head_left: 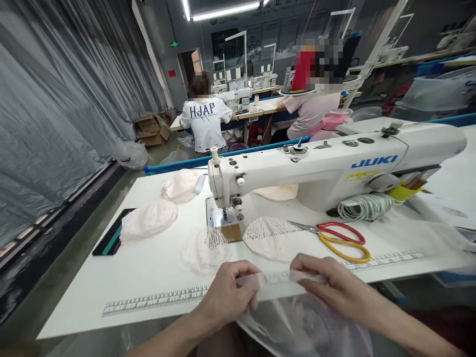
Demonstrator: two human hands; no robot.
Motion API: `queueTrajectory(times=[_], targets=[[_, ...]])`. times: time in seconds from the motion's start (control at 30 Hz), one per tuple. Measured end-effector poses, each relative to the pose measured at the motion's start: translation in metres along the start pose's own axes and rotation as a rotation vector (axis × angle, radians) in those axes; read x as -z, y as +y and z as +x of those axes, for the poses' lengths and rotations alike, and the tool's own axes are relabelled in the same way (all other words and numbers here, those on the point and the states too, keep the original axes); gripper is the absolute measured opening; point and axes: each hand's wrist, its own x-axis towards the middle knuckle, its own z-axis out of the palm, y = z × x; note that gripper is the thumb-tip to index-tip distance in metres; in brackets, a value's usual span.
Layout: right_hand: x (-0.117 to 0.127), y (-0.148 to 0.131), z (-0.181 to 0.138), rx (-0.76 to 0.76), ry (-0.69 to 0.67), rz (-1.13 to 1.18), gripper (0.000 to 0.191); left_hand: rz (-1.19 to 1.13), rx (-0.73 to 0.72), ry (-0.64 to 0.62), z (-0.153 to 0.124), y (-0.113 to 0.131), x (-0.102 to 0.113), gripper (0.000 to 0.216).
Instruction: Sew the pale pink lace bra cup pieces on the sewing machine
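My left hand (236, 287) and my right hand (322, 277) are both closed on the edge of a clear plastic bag (293, 322), which hangs over the table's front edge towards my lap. The held edge is stretched between them above the printed ruler (159, 300). Just beyond my fingers lie two cream lace pieces, a left one (206, 250) by the needle plate and a right one (269, 238). Scissors (336, 238) with one red and one yellow handle rest beyond my right hand, their blades pointing left.
A white sewing machine (316, 166) spans the table behind the lace. Stacks of cream lace cups (148, 220) lie on the left, near a black and green case (113, 235). Coiled pale cord (366, 206) sits at the machine's base. Two people work at machines further back.
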Motion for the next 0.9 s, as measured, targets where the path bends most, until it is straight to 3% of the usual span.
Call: queueTrajectory(times=[0.1, 0.17, 0.2, 0.3, 0.43, 0.57, 0.77, 0.9], targets=[[0.030, 0.012, 0.023, 0.001, 0.134, -0.264, 0.037, 0.143, -0.114, -0.003, 0.036, 0.018, 0.001, 0.029], [0.042, 0.025, 0.047, -0.001, 0.254, -0.553, 0.036, 0.403, -0.176, 0.049, 0.065, 0.026, 0.005, 0.028], [0.046, 0.033, 0.058, -0.004, 0.290, -0.624, 0.032, 0.576, -0.181, 0.094, 0.078, 0.028, 0.007, 0.027], [0.049, 0.056, 0.074, -0.026, 0.365, -0.730, 0.019, 0.793, -0.191, 0.189, 0.102, 0.026, 0.009, 0.039], [0.051, 0.085, 0.052, 0.018, 0.524, -0.909, 0.027, 1.058, -0.428, 0.199, 0.103, 0.011, 0.003, 0.055], [0.054, 0.100, 0.020, 0.092, 0.581, -1.017, 0.022, 1.274, -0.607, 0.088, 0.100, -0.008, -0.004, 0.039], [0.059, 0.104, 0.030, -0.151, 0.646, -1.077, 0.005, 1.380, -1.095, 0.187, 0.136, -0.040, 0.004, 0.040], [0.062, 0.106, 0.038, -0.237, 0.697, -1.064, 0.006, 1.427, -1.251, 0.221, 0.151, -0.049, 0.008, 0.038]])
